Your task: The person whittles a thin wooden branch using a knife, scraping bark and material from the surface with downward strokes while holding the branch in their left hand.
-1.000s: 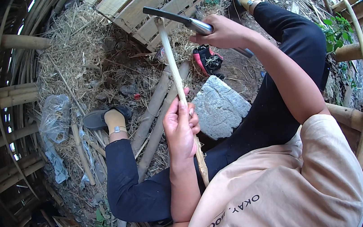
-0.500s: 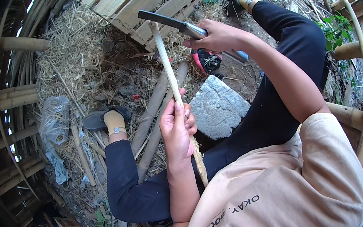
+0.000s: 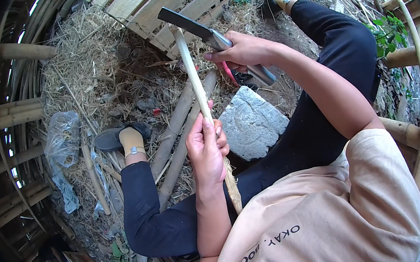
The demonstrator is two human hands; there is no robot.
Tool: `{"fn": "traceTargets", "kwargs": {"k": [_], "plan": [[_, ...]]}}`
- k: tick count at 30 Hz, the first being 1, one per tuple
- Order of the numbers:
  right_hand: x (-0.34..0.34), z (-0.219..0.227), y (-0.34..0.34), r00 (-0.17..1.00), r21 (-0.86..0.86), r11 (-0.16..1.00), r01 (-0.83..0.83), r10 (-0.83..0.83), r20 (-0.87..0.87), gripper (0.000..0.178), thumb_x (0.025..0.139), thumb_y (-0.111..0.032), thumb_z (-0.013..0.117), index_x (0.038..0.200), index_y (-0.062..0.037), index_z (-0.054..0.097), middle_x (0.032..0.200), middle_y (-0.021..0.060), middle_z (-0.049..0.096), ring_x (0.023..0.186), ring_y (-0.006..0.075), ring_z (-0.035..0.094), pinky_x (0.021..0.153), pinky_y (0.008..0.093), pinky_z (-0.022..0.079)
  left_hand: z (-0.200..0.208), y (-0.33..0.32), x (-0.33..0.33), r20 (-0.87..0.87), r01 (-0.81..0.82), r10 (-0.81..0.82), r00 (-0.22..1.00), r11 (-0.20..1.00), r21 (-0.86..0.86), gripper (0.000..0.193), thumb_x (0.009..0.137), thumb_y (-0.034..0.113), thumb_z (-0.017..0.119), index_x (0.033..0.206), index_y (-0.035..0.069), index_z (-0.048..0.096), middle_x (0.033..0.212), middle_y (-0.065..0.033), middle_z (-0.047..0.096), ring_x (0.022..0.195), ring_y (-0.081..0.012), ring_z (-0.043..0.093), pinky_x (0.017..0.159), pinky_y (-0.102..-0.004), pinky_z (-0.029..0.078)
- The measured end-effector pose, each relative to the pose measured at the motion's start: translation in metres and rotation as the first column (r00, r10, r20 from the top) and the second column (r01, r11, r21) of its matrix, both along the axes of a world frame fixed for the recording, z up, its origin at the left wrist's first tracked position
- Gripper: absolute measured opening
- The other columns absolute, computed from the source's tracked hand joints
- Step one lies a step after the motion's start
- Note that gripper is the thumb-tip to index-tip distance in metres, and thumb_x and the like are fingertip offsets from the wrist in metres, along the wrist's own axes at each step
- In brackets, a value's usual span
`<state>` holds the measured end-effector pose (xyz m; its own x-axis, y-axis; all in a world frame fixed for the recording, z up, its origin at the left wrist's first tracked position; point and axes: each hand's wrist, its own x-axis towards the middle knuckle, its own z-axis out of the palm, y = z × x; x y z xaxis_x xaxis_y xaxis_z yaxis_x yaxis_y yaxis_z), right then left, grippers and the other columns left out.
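Head view: so the pale stick is up off the ground, running from around the person's lap toward the wooden crate. Left hand is wrapped round it about mid-length, thumb along the top. Right hand is clamped on the metal handle of the dark-bladed tool, with the blade right by the stick's far end; can't tell if they actually touch.

Room-wise, the blade's tip points toward the crate's slats, so that side looks the tightest. There's more space left of the stick, over the straw. The bent left leg and right leg box in the sides.

Underneath it's rough dirt ground, with bamboo walling curving up on the left and bamboo rails on the right.

Other clutter: a chunky grey stone just right of the left hand, bamboo poles lying just left of it, a red-and-black thing partly hidden behind the right hand, and a clear plastic bag farther left.
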<state>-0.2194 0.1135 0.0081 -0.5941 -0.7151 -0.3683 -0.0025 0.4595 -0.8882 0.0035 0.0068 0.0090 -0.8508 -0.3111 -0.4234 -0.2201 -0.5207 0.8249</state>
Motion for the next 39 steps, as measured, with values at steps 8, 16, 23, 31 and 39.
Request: {"fn": "traceTargets", "kwargs": {"k": [8,16,23,31,39], "plan": [[0.002,-0.021,-0.001,0.942,-0.132,0.991,0.025,0.022,0.335,0.042,0.097,-0.037,0.065,0.071,-0.0075,0.052,0.055,-0.0041,0.044,0.044,0.0051,0.037,0.04,0.0233,0.03,-0.001,0.01,0.001,0.037,-0.04,0.046,0.998,0.991,-0.131,0.038,0.108,0.019,0.047,0.144,0.007,0.048,0.081,0.0053,0.044,0.056,0.0018,0.032,0.045,-0.0133,0.025],[0.001,-0.03,-0.007,0.9,-0.205,0.979,0.009,0.081,0.428,0.042,0.096,-0.038,0.067,0.073,-0.0072,0.052,0.057,-0.0038,0.045,0.043,0.0056,0.039,0.041,0.0239,0.032,0.0,0.002,0.001,0.003,-0.029,0.028,1.0,0.999,0.032,0.038,0.108,0.017,0.046,0.144,0.008,0.048,0.083,0.004,0.046,0.056,0.0013,0.031,0.045,-0.0134,0.025],[0.001,-0.038,-0.009,0.931,-0.234,0.972,0.026,0.062,0.359,0.034,0.098,-0.03,0.066,0.079,-0.0067,0.05,0.059,-0.0035,0.046,0.046,0.0044,0.039,0.04,0.0231,0.031,-0.003,-0.003,0.001,-0.027,0.015,-0.011,1.0,0.987,0.159,0.041,0.107,0.016,0.048,0.147,0.009,0.046,0.083,0.0042,0.045,0.056,0.0008,0.031,0.045,-0.0135,0.025],[-0.004,-0.037,-0.006,0.918,-0.196,0.981,-0.004,0.081,0.388,0.031,0.098,-0.026,0.066,0.078,-0.0064,0.052,0.058,-0.004,0.044,0.045,0.004,0.037,0.04,0.0233,0.029,-0.003,-0.002,0.0,-0.003,-0.005,0.006,1.0,0.997,0.078,0.04,0.107,0.016,0.047,0.146,0.007,0.046,0.083,0.0043,0.045,0.056,0.0011,0.032,0.045,-0.0135,0.026],[-0.009,-0.023,0.002,0.829,-0.179,0.979,-0.099,0.18,0.53,0.038,0.095,-0.029,0.068,0.067,-0.0086,0.051,0.053,-0.0056,0.041,0.043,0.0052,0.038,0.042,0.0239,0.032,-0.005,0.004,0.001,0.03,-0.038,0.043,0.999,0.988,-0.147,0.037,0.108,0.015,0.045,0.142,0.004,0.048,0.083,0.0032,0.047,0.056,0.0013,0.035,0.043,-0.014,0.026]]}}
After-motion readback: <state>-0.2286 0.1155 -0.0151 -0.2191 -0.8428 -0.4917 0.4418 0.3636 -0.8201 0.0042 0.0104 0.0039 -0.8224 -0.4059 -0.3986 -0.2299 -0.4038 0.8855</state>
